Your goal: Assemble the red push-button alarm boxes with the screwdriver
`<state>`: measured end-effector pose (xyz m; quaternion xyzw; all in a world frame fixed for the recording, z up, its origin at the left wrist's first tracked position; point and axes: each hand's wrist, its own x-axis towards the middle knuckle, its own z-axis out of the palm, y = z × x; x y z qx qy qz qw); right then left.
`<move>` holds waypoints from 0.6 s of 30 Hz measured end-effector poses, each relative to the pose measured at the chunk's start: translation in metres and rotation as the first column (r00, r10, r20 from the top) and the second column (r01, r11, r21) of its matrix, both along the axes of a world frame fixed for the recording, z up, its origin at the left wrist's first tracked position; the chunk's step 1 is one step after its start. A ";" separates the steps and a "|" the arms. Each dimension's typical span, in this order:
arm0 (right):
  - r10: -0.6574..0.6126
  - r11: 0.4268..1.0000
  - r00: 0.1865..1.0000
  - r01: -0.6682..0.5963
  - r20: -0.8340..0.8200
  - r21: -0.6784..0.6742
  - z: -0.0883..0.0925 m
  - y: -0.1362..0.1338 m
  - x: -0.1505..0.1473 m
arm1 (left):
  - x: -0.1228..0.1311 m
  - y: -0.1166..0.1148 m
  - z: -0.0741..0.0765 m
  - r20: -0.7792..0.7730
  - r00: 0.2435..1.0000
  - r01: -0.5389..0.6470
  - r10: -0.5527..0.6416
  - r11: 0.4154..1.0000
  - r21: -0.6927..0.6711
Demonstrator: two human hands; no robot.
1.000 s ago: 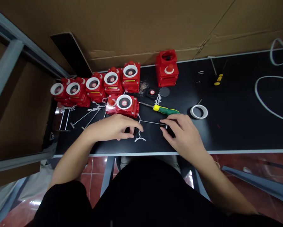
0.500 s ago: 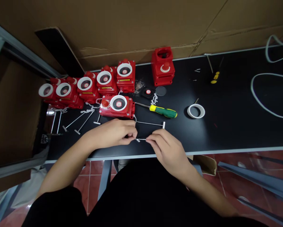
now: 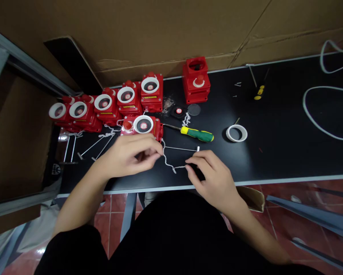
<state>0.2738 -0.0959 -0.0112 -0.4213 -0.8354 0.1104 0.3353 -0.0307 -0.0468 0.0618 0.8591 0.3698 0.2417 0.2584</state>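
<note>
A thin white cord [image 3: 171,165] runs from the nearest red call-point box [image 3: 142,127] across the black table [image 3: 274,152]. My right hand [image 3: 214,177] pinches the cord's free end. My left hand [image 3: 132,154] lies just in front of that box, fingers curled at the cord's other part near the box; what they grip is partly hidden. A small metal T-shaped hammer [image 3: 181,149] lies between the two hands. A yellow-and-green screwdriver [image 3: 195,134] rests just beyond it.
Several more red boxes [image 3: 105,107] line up at the left, one taller red box [image 3: 196,81] stands at the back. A white tape roll [image 3: 236,133], small yellow screwdriver [image 3: 258,93], white cable loop [image 3: 326,114] and spare hammers [image 3: 88,147] lie around. Cardboard [image 3: 171,30] backs the table.
My hands first rested near the hammer, then met and pinched the cord. Now they have drawn apart, the left up toward the box and the right keeping the cord's end.
</note>
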 end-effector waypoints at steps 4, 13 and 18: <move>-0.058 0.998 0.994 0.055 0.091 0.037 -0.006 0.009 0.001 | -0.015 0.007 0.005 -0.167 0.937 -0.241 0.305 0.916 0.320; 0.054 0.998 0.983 -0.048 0.176 -0.041 -0.007 0.013 0.014 | -0.034 0.026 -0.016 -0.385 0.901 -0.173 0.199 0.980 0.102; 0.094 0.996 0.982 -0.094 0.162 -0.009 0.001 0.014 0.025 | -0.038 0.024 -0.013 -0.358 0.925 -0.099 0.131 0.989 0.108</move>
